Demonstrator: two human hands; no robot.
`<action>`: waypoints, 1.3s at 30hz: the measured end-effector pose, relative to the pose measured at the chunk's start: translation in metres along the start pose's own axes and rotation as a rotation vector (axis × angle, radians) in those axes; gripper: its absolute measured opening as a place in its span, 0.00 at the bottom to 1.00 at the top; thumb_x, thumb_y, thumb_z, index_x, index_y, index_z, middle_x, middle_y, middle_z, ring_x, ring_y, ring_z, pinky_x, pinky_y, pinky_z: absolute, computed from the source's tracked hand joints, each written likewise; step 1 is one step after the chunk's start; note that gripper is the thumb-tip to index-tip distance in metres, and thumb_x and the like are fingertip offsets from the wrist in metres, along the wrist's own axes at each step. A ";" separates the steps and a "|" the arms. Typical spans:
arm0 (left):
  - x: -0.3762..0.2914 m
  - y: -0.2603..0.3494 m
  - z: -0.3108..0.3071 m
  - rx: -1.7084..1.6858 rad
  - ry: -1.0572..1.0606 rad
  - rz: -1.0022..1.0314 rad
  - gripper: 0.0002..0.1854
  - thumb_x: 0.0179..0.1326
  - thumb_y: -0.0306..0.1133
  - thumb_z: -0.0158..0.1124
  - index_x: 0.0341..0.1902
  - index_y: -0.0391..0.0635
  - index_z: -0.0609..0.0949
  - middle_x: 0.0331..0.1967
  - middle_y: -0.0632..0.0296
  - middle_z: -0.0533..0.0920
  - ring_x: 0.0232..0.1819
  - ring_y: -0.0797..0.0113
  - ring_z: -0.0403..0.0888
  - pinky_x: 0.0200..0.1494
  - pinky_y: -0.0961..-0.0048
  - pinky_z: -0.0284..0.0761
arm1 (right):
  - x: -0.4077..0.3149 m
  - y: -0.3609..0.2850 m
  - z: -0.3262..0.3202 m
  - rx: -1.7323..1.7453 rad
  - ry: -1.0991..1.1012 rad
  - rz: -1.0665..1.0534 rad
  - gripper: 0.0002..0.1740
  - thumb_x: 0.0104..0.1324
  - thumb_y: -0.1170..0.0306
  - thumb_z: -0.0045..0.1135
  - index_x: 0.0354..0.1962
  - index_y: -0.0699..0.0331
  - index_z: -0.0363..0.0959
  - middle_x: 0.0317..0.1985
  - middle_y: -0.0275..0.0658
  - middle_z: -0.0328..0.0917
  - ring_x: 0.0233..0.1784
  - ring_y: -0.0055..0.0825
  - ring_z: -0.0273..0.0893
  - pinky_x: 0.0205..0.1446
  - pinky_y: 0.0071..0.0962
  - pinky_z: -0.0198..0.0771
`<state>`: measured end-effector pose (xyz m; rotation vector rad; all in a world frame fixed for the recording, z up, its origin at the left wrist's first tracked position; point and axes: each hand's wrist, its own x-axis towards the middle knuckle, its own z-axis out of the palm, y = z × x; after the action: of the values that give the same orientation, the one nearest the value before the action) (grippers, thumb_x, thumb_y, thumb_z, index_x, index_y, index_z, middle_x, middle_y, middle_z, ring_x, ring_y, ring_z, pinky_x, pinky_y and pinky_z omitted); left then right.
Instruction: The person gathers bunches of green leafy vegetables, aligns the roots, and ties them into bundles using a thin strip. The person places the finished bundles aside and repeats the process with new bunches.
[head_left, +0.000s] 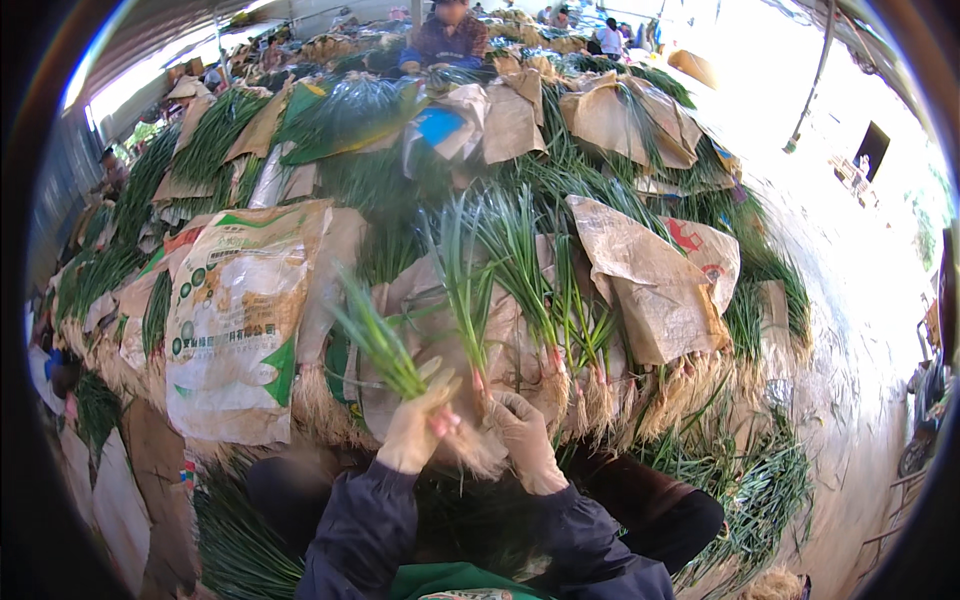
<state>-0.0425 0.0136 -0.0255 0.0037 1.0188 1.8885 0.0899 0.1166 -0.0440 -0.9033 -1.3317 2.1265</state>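
My left hand (418, 426), in a thin pale glove, is closed around a small bunch of green scallion-like plants (382, 352). Their leaves point up and away, while pinkish bases and pale roots (476, 448) stick out below the fingers. Just to the right, my right hand (525, 439), also gloved, pinches the reddish base of another plant (466, 300) whose long leaves lean on the pile ahead. More loose plants (555, 352) with stringy roots lie right of it on a brown woven sack (431, 300).
A printed white sack (232, 322) covers the pile at left, and a folded tan sack (649, 289) lies at right. Loose leaves (757, 487) heap beside my right knee (675, 525). Across the pile sits another person (450, 41). A pale floor (847, 375) runs along the right.
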 end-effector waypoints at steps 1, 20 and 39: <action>0.020 -0.002 -0.006 0.007 0.011 -0.038 0.31 0.64 0.29 0.57 0.69 0.45 0.61 0.43 0.54 0.81 0.22 0.73 0.75 0.26 0.75 0.75 | -0.002 0.002 0.001 -0.058 0.026 0.018 0.14 0.68 0.67 0.56 0.44 0.69 0.76 0.32 0.25 0.75 0.33 0.09 0.67 0.35 0.13 0.63; -0.041 -0.063 -0.033 0.280 0.181 0.011 0.08 0.57 0.28 0.69 0.37 0.41 0.79 0.17 0.61 0.78 0.09 0.75 0.69 0.09 0.82 0.59 | -0.076 0.024 -0.018 -0.894 0.241 -0.587 0.09 0.58 0.75 0.62 0.39 0.65 0.77 0.30 0.41 0.80 0.29 0.29 0.79 0.33 0.25 0.73; -0.083 -0.082 -0.044 0.253 0.103 -0.019 0.18 0.63 0.24 0.59 0.52 0.43 0.65 0.25 0.60 0.78 0.13 0.70 0.75 0.08 0.78 0.64 | -0.031 0.051 0.033 0.616 0.119 0.411 0.07 0.70 0.70 0.47 0.42 0.65 0.68 0.21 0.25 0.63 0.20 0.17 0.59 0.24 0.19 0.57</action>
<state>0.0459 -0.0602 -0.0744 0.0451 1.3183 1.7457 0.0839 0.0539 -0.0712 -1.0623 -0.3901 2.5149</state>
